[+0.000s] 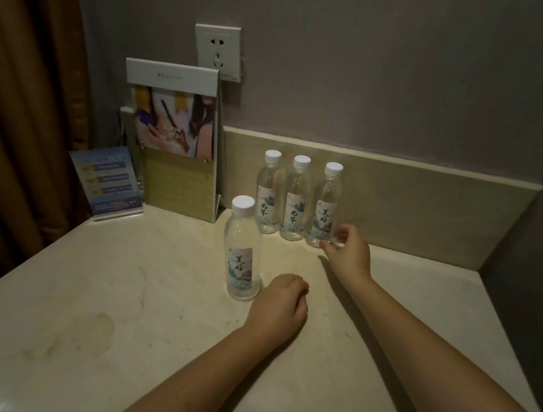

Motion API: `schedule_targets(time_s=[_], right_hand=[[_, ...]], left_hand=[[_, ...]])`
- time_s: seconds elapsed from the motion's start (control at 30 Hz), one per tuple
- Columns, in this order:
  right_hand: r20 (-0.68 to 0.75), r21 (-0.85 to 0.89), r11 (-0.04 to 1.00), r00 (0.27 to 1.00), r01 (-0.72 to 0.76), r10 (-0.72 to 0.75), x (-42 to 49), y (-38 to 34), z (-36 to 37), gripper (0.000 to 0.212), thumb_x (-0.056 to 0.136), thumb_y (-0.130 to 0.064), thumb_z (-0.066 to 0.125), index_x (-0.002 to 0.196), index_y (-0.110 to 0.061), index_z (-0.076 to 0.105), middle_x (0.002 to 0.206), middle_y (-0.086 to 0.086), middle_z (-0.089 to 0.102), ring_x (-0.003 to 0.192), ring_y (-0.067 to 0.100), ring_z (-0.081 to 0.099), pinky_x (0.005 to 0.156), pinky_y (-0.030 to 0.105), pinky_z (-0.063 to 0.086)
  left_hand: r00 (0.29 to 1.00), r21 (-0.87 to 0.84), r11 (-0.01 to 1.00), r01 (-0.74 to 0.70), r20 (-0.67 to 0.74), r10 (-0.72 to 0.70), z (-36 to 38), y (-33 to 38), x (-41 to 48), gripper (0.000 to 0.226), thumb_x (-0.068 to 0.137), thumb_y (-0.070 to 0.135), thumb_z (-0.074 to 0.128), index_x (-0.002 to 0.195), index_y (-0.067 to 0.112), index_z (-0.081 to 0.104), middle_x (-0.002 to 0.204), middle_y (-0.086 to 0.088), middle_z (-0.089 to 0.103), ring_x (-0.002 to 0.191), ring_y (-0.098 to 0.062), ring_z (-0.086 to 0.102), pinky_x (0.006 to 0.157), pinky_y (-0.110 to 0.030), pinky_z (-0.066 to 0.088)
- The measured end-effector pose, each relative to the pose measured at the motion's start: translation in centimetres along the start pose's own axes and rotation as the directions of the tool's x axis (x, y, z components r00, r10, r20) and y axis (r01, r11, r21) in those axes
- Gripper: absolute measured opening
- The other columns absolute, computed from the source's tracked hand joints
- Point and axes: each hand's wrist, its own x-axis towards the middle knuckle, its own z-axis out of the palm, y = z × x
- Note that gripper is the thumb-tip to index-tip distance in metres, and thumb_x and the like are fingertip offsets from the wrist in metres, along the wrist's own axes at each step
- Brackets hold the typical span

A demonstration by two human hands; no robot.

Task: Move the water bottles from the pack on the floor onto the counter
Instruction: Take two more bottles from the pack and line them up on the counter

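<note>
Three clear water bottles with white caps stand in a row against the backsplash: the left one point(269, 195), the middle one point(296, 200) and the right one point(325, 206). A fourth bottle point(243, 250) stands alone nearer to me on the marble counter point(114, 289). My right hand point(348, 250) hovers just right of the row's right bottle, fingers apart, fingertips close to its base. My left hand point(279, 305) rests beside the near bottle's base, fingers curled and holding nothing. The pack on the floor is out of sight.
A folder stand with a photo point(174, 144) leans at the back left, with a small blue card holder point(107, 180) beside it. A wall socket point(218, 50) sits above. Brown curtain point(17, 103) hangs on the left. The counter ends at a wall on the right.
</note>
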Motion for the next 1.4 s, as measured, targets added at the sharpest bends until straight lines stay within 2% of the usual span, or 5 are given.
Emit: schedule_targets(time_s=[0.27,0.43,0.67,1.1,1.4], right_hand=[[0.298,0.082,0.965,0.918,0.248,-0.261,-6.7,-7.0,2.5,0.039,0.079,-0.01,0.07,0.115,-0.021,0.059,0.114,-0.007,0.059,0.105,0.01,0.056,0.092,0.035,0.049],[0.652,0.437,0.837,0.757,-0.33,-0.042,-11.0,-8.6,3.8,0.068,0.072,0.0,0.065,0.118,-0.048,0.054,0.121,-0.013,0.055,0.111,0.026,0.053,0.078,0.046,0.055],[0.452,0.14,0.987,0.881,0.081,-0.137,-10.1,-9.0,4.2,0.063,0.073,-0.019,0.081,0.127,-0.022,0.049,0.128,-0.004,0.058,0.118,0.017,0.054,0.095,0.037,0.051],[0.279,0.026,1.0,0.96,0.006,-0.013,-7.7,-2.1,-5.3,0.062,0.075,-0.024,0.079,0.128,-0.023,0.049,0.13,-0.005,0.058,0.114,0.011,0.055,0.09,0.027,0.047],[0.147,-0.061,0.997,0.988,-0.038,0.047,-4.2,1.5,-9.7,0.057,0.073,-0.025,0.08,0.124,-0.022,0.053,0.121,-0.004,0.062,0.09,0.01,0.059,0.076,0.027,0.049]], left_hand=[[0.994,0.002,0.994,-0.105,0.02,0.105,-4.2,-2.9,-3.3,0.019,0.092,0.026,0.048,0.097,0.017,0.063,0.094,0.003,0.062,0.085,-0.011,0.054,0.069,-0.019,0.039],[1.0,0.032,0.999,-0.011,-0.01,0.012,-6.7,-6.4,-5.9,0.018,0.091,0.031,0.049,0.086,0.022,0.064,0.08,0.007,0.061,0.07,-0.006,0.05,0.06,-0.01,0.031],[0.93,-0.158,0.922,0.353,-0.05,-0.364,-8.3,-8.6,-5.5,0.042,0.091,0.025,0.056,0.132,0.023,0.048,0.117,0.004,0.063,0.101,-0.01,0.061,0.087,-0.027,0.052],[0.986,-0.127,0.992,0.015,0.168,0.007,-1.5,-1.1,0.5,0.062,0.089,0.033,0.054,0.145,0.033,0.028,0.124,0.004,0.06,0.099,-0.007,0.057,0.077,-0.017,0.046],[0.975,0.145,0.986,-0.079,0.219,0.046,2.0,-1.2,4.3,0.072,0.087,0.061,0.041,0.145,0.019,0.033,0.153,-0.003,0.033,0.141,-0.022,0.028,0.115,-0.037,0.024]])
